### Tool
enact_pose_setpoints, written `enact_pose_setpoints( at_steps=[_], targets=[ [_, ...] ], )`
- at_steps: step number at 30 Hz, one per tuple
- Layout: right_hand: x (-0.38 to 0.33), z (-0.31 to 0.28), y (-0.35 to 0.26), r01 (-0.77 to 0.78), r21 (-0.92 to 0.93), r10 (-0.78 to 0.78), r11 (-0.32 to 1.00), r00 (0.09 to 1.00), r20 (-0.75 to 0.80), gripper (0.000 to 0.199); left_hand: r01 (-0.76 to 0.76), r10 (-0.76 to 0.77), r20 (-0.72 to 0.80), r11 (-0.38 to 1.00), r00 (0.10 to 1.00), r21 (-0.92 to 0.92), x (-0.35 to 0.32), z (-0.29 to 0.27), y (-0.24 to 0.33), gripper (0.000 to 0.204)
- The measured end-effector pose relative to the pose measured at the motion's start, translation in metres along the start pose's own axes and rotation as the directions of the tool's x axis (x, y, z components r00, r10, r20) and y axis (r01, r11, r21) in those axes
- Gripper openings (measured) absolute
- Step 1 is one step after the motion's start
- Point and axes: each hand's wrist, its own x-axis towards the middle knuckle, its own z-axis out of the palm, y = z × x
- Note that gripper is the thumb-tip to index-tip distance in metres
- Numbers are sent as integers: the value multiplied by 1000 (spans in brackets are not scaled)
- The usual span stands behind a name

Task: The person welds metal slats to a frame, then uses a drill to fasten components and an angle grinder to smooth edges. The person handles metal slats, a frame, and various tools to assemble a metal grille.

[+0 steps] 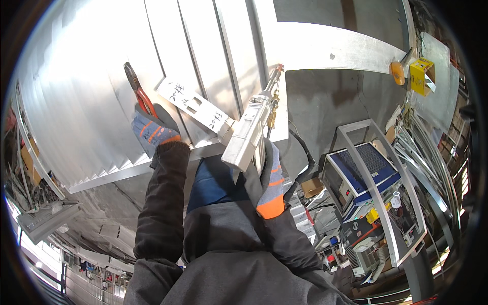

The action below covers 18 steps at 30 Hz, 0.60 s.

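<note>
My left hand, in a grey glove with orange stripes, is closed round the red handles of a pair of pliers. The pliers' dark jaws point away over a bright ribbed metal panel. My right hand, gloved alike, grips a boxy silver welding gun with brass fittings and a copper-coloured tip. That tip is over the panel's right part, by a flat metal strip; whether it touches is unclear. The gun body hides some of my right fingers. Between my hands lies a white slotted bar with handwritten marks.
A flat metal strip runs right to an orange-handled tool and a yellow box. A blue-and-white machine stands at right behind a metal frame. Long metal profiles are piled beyond. A dark cable curves beside my right hand.
</note>
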Motion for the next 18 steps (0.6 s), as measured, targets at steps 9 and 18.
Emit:
enact_pose_setpoints(
  at_steps=[9, 18],
  targets=[
    [2, 4, -7, -93, -18, 94, 996, 990, 108, 55, 9, -9, 61, 1000, 998, 2, 4, -2, -1, 47],
    [1, 7, -1, -44, -29, 45, 999, 998, 54, 53, -44, 44, 42, 999, 998, 0, 5, 1, 5, 46]
  ],
)
